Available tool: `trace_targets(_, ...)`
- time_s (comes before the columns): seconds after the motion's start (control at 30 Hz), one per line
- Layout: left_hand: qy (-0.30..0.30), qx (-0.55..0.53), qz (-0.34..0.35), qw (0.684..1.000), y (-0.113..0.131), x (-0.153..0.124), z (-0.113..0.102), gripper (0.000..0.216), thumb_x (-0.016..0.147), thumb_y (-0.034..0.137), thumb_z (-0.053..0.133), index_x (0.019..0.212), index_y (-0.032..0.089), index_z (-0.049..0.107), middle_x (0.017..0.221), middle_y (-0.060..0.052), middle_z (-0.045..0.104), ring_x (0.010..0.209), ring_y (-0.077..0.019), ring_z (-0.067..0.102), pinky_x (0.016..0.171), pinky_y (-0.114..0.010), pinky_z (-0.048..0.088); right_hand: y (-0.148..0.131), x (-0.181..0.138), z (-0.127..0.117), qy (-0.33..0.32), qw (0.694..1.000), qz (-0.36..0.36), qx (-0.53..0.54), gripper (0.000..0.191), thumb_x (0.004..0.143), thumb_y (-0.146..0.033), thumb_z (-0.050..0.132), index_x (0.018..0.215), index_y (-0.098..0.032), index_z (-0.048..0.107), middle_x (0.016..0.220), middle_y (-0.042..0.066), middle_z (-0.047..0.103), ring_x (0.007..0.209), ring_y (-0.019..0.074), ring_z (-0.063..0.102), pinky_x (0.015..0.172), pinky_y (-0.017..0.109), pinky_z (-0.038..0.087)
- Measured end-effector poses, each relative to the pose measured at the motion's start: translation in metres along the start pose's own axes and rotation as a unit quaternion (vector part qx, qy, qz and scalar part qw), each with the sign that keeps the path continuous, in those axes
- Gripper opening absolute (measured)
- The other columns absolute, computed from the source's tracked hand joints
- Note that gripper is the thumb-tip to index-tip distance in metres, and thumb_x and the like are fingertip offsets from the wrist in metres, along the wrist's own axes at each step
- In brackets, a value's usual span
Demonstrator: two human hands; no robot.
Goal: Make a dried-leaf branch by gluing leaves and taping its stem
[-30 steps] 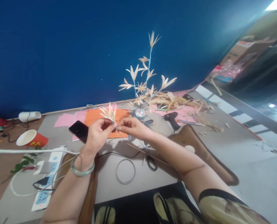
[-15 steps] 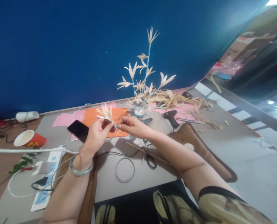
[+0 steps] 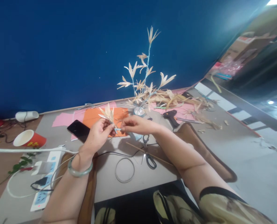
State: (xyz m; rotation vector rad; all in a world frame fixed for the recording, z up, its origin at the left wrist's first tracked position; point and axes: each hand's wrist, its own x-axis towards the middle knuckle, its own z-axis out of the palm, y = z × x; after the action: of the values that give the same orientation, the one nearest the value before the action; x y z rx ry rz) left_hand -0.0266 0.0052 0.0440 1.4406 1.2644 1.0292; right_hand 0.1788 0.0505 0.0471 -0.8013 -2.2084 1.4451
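Observation:
My left hand (image 3: 96, 134) pinches the base of a small sprig of pale dried leaves (image 3: 107, 113), which points up above the fingers. My right hand (image 3: 134, 124) is closed just to its right, its fingertips pinching a pale blue strip (image 3: 117, 129) at the sprig's stem. A green bangle (image 3: 79, 168) circles my left wrist. Behind the hands a tall branch of the same dried leaves (image 3: 145, 74) on a blue stem stands upright in a small round base (image 3: 139, 111).
On the grey surface lie a black phone (image 3: 78, 129), orange paper (image 3: 98, 115) and pink paper (image 3: 63, 119), scissors (image 3: 148, 154), a thin stick (image 3: 150, 153), a wire ring (image 3: 124, 170), a black glue gun (image 3: 171, 117), loose dried leaves (image 3: 185, 103), a power strip (image 3: 45, 182) and a red paper cup (image 3: 28, 140).
My right hand has shifted slightly right and up, and the scissors beneath it have come into full view. The sprig in my left hand has turned a little.

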Motion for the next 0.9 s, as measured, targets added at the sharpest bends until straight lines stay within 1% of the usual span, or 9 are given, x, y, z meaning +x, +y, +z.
trace_targets(0.07, -0.003, -0.002, -0.001, 1.000, 0.002, -0.001, 0.001, 0.029, 0.078, 0.041, 0.068, 0.079, 0.016, 0.055, 0.060, -0.001, 0.065, 0.056, -0.0155, 0.066, 0.059, -0.028, 0.055, 0.002, 0.000, -0.001, -0.009, 1.000, -0.018, -0.009, 0.020, 0.085, -0.032, 0.062, 0.092, -0.013, 0.067, 0.080, 0.002, 0.066, 0.067, 0.0090, 0.056, 0.060, 0.021, 0.042)
trace_targets(0.13, -0.006, -0.003, 0.000, 1.000, 0.004, -0.002, 0.003, 0.027, 0.078, 0.039, 0.068, 0.078, 0.016, 0.055, 0.060, -0.001, 0.065, 0.055, -0.0152, 0.065, 0.057, -0.028, 0.054, 0.004, 0.001, -0.001, -0.019, 1.000, -0.022, -0.003, 0.023, 0.085, -0.034, 0.062, 0.095, -0.013, 0.067, 0.081, 0.002, 0.066, 0.068, 0.0089, 0.055, 0.060, 0.021, 0.042)
trace_targets(0.23, -0.010, -0.004, 0.000, 1.000, 0.005, -0.003, 0.004, 0.025, 0.078, 0.037, 0.068, 0.077, 0.016, 0.055, 0.060, -0.001, 0.065, 0.055, -0.0147, 0.065, 0.057, -0.027, 0.054, 0.006, 0.002, 0.001, -0.026, 0.999, -0.022, 0.013, 0.025, 0.085, -0.036, 0.063, 0.090, -0.012, 0.068, 0.077, 0.002, 0.066, 0.067, 0.0088, 0.054, 0.060, 0.021, 0.042)
trace_targets(0.37, -0.023, 0.005, -0.001, 1.000, 0.004, -0.003, 0.004, 0.023, 0.078, 0.036, 0.068, 0.078, 0.017, 0.055, 0.060, 0.000, 0.065, 0.056, -0.0152, 0.066, 0.058, -0.027, 0.054, 0.010, 0.004, 0.004, -0.004, 0.998, -0.021, 0.051, 0.022, 0.081, -0.034, 0.068, 0.085, -0.012, 0.065, 0.076, 0.001, 0.065, 0.066, 0.0088, 0.055, 0.060, 0.022, 0.044)
trace_targets(0.57, -0.035, 0.030, -0.002, 0.999, 0.002, -0.004, 0.002, 0.024, 0.081, 0.039, 0.065, 0.079, 0.017, 0.055, 0.061, -0.002, 0.066, 0.057, -0.0157, 0.066, 0.060, -0.028, 0.054, 0.012, 0.006, 0.008, 0.024, 0.996, -0.009, 0.085, 0.014, 0.073, -0.021, 0.070, 0.077, -0.014, 0.059, 0.079, 0.001, 0.065, 0.069, 0.0091, 0.058, 0.063, 0.022, 0.046)
trace_targets(0.67, -0.033, 0.034, 0.003, 0.999, 0.003, -0.004, 0.001, 0.023, 0.081, 0.038, 0.065, 0.078, 0.017, 0.055, 0.060, -0.002, 0.066, 0.057, -0.0156, 0.066, 0.060, -0.028, 0.053, 0.011, 0.005, 0.007, 0.033, 0.995, -0.013, 0.095, 0.014, 0.071, -0.014, 0.068, 0.074, -0.015, 0.054, 0.082, 0.001, 0.063, 0.070, 0.0086, 0.057, 0.063, 0.022, 0.046)
trace_targets(0.73, -0.026, 0.034, 0.009, 0.999, 0.005, -0.004, 0.001, 0.022, 0.081, 0.036, 0.065, 0.078, 0.017, 0.055, 0.060, -0.002, 0.066, 0.057, -0.0152, 0.065, 0.060, -0.027, 0.053, 0.010, 0.004, 0.005, 0.033, 0.994, -0.014, 0.100, 0.017, 0.071, -0.013, 0.068, 0.080, -0.015, 0.055, 0.084, 0.001, 0.062, 0.070, 0.0081, 0.057, 0.062, 0.021, 0.046)
trace_targets(0.8, -0.016, 0.032, 0.013, 0.999, 0.006, -0.004, 0.001, 0.021, 0.080, 0.035, 0.065, 0.078, 0.017, 0.056, 0.061, -0.001, 0.065, 0.056, -0.0147, 0.065, 0.059, -0.027, 0.053, 0.010, 0.003, 0.003, 0.022, 0.993, -0.013, 0.116, 0.024, 0.073, -0.016, 0.069, 0.092, -0.015, 0.056, 0.083, 0.000, 0.062, 0.068, 0.0081, 0.057, 0.060, 0.021, 0.046)
trace_targets(0.9, -0.006, 0.037, 0.018, 0.999, 0.005, -0.003, 0.001, 0.020, 0.080, 0.035, 0.065, 0.078, 0.017, 0.056, 0.061, -0.001, 0.065, 0.056, -0.0147, 0.064, 0.060, -0.027, 0.053, 0.011, 0.003, 0.002, 0.007, 0.989, -0.008, 0.144, 0.036, 0.079, -0.019, 0.064, 0.113, -0.016, 0.051, 0.074, -0.002, 0.061, 0.065, 0.0089, 0.058, 0.060, 0.022, 0.046)
